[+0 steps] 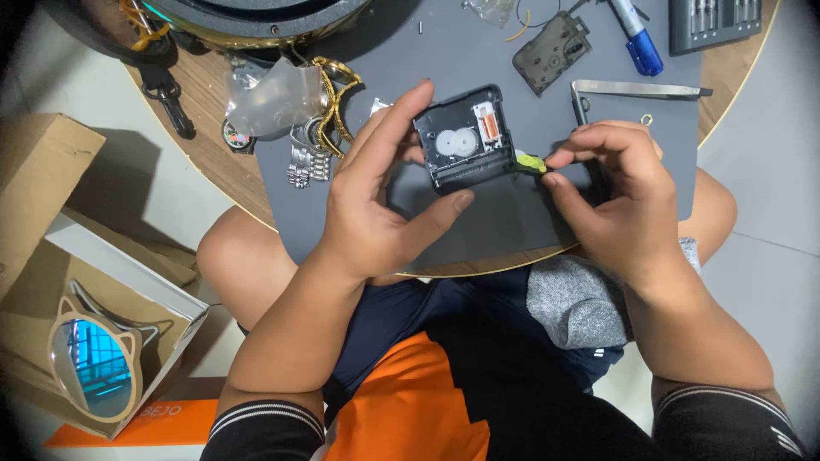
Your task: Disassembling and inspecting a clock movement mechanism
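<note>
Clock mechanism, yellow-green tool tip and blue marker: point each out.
clock mechanism (pixel 465 141), head view, on its white gears.
yellow-green tool tip (pixel 531 161), head view, on the coloured end.
blue marker (pixel 642 49), head view, on its blue cap.

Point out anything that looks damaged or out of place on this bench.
The black clock movement in the left hand lies open, its white gears bare. Its back cover lies apart on the grey mat. The right hand pinches a small yellow-green part at its edge.

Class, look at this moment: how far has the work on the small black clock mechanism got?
Done: the clock mechanism is open, white gears showing, and its back cover lies apart on the grey mat. In hand: the left hand holds the mechanism while the right hand presses a yellow-green tool at its edge. Left: it remains uncovered.
</note>
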